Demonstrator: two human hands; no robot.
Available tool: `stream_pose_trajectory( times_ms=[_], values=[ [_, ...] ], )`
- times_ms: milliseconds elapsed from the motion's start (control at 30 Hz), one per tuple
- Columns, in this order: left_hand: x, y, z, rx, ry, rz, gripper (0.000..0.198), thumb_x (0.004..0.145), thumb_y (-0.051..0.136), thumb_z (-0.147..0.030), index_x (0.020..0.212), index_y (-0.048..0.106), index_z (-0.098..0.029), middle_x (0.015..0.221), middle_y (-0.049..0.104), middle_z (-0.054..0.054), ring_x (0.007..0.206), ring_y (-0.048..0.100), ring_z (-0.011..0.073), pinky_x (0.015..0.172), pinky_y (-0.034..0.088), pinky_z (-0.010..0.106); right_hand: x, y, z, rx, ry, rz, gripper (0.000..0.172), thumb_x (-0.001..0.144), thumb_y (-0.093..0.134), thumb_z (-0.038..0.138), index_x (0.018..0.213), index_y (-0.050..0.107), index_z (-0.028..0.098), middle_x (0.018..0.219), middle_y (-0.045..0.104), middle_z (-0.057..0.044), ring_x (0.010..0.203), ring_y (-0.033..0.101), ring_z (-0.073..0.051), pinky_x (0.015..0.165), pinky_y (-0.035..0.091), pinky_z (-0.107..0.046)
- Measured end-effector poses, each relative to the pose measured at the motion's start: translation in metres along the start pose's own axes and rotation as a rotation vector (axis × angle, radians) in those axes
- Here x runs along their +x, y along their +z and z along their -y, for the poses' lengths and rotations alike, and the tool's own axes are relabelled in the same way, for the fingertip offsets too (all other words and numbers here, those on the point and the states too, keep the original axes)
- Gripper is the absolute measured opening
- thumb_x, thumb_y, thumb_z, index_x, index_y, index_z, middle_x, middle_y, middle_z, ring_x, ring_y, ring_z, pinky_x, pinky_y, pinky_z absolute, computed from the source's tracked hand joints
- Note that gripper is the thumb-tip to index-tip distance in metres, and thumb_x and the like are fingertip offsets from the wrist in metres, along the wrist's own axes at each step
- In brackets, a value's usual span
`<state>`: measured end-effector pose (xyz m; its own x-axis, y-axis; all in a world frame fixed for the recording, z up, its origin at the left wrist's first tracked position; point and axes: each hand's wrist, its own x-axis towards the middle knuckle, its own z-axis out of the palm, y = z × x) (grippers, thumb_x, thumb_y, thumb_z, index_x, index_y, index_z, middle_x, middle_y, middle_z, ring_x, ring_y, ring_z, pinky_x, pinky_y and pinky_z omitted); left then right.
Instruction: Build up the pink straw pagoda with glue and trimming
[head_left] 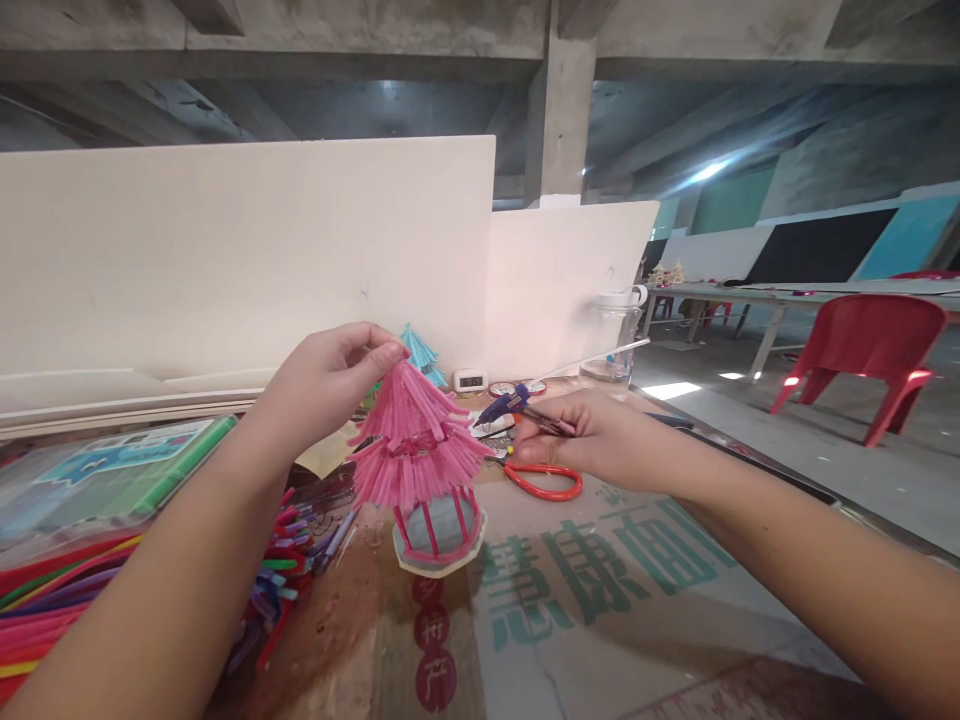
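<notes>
My left hand (330,375) pinches the peak of a small pink pavilion model (424,460) with two tiers of fuzzy pipe-cleaner roofing. Below the roof, thin pink posts rise from a round grey base with a pale rim, and the model tilts toward me. My right hand (577,435) is closed around a blue glue gun (504,403), its nozzle pointing at the roof's right side. A long translucent glue stick (592,360) juts from its rear. Red-handled scissors (546,484) lie just under my right hand. Part of my right fingers is hidden.
Loose coloured pipe cleaners (67,610) and plastic packets (97,470) cover the left side. At the back stand a blue pipe-cleaner roof (421,355), a small digital clock (471,380) and a clear jug (611,340) before white boards (247,250). A red chair (874,345) stands right.
</notes>
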<state>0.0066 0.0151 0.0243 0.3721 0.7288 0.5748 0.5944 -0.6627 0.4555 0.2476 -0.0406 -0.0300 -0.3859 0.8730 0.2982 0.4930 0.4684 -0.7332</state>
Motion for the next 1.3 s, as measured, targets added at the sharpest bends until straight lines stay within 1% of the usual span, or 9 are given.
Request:
stream_pose_trajectory(
  times_ms=[133,333,500,600,833,967,1067,1200,1300],
  values=[
    [0.003,0.003,0.006,0.019,-0.001,0.004,0.030,0.081,0.049,-0.047,0.074,0.059,-0.019,0.069,0.060,0.001,0.063,0.053,0.0161,0.054,0.039,0.024,-0.003,-0.003,0.006,0.091,-0.075,0.004,0.026,0.081,0.055,0.042,0.069,0.052,0.019,0.078,0.065,-0.001,0.058,0.051,-0.010,0.056,0.040,-0.025],
    [0.005,0.005,0.010,0.043,-0.027,0.018,0.031,0.080,0.048,-0.048,0.074,0.059,-0.019,0.072,0.062,0.002,0.066,0.054,0.0173,0.058,0.040,0.025,-0.004,-0.007,0.001,0.039,-0.029,0.059,0.031,0.085,0.048,0.049,0.071,0.043,0.022,0.048,0.041,0.008,0.043,0.033,-0.009,0.045,0.027,-0.022],
    [0.006,0.004,0.014,0.044,-0.038,0.003,0.032,0.079,0.048,-0.048,0.074,0.059,-0.018,0.071,0.061,0.002,0.065,0.054,0.0167,0.060,0.040,0.026,0.000,-0.023,-0.015,-0.527,0.064,-0.137,0.023,0.087,0.045,0.036,0.085,0.062,0.020,0.076,0.064,-0.003,0.063,0.053,-0.014,0.056,0.034,-0.023],
    [0.006,0.003,0.016,0.024,-0.059,-0.011,0.033,0.077,0.049,-0.049,0.075,0.060,-0.019,0.070,0.061,0.002,0.064,0.054,0.0171,0.058,0.040,0.026,0.005,-0.036,-0.030,-0.895,0.226,-0.164,0.029,0.088,0.043,0.036,0.089,0.068,0.021,0.073,0.067,-0.006,0.063,0.056,-0.017,0.054,0.032,-0.025],
    [0.007,0.000,0.017,0.039,-0.035,-0.007,0.032,0.079,0.048,-0.048,0.076,0.060,-0.018,0.071,0.061,0.001,0.065,0.054,0.0168,0.059,0.039,0.026,0.006,-0.068,-0.066,-1.150,0.526,-0.297,0.027,0.086,0.043,0.019,0.091,0.069,0.012,0.093,0.069,-0.020,0.085,0.065,-0.029,0.061,0.038,-0.031],
    [0.006,-0.002,0.016,0.030,-0.028,-0.018,0.032,0.079,0.048,-0.047,0.075,0.059,-0.018,0.068,0.059,0.001,0.063,0.052,0.0158,0.058,0.038,0.025,0.005,-0.079,-0.073,-1.089,0.559,-0.337,0.030,0.088,0.042,0.019,0.098,0.068,0.009,0.101,0.068,-0.022,0.093,0.064,-0.032,0.069,0.043,-0.035],
    [0.005,-0.003,0.011,0.013,-0.020,-0.028,0.032,0.079,0.049,-0.047,0.075,0.059,-0.017,0.067,0.058,0.000,0.061,0.052,0.0151,0.058,0.038,0.026,0.007,-0.075,-0.063,-0.914,0.460,-0.268,0.036,0.094,0.037,0.031,0.104,0.068,0.016,0.102,0.070,-0.010,0.093,0.065,-0.023,0.073,0.046,-0.029],
    [0.003,-0.004,0.002,-0.014,0.004,-0.064,0.031,0.077,0.050,-0.046,0.075,0.060,-0.017,0.071,0.062,0.002,0.068,0.056,0.0171,0.063,0.042,0.027,0.006,-0.047,-0.034,-0.330,0.161,-0.152,0.038,0.087,0.047,0.044,0.103,0.069,0.018,0.098,0.071,-0.005,0.091,0.064,-0.021,0.075,0.047,-0.029],
    [0.001,-0.004,-0.002,-0.031,0.008,-0.091,0.030,0.076,0.052,-0.045,0.076,0.061,-0.017,0.076,0.065,0.003,0.073,0.058,0.0183,0.068,0.044,0.028,0.003,-0.017,-0.014,-0.136,0.014,-0.080,0.037,0.081,0.054,0.048,0.098,0.070,0.019,0.089,0.070,-0.005,0.081,0.062,-0.020,0.070,0.046,-0.030]
  ],
)
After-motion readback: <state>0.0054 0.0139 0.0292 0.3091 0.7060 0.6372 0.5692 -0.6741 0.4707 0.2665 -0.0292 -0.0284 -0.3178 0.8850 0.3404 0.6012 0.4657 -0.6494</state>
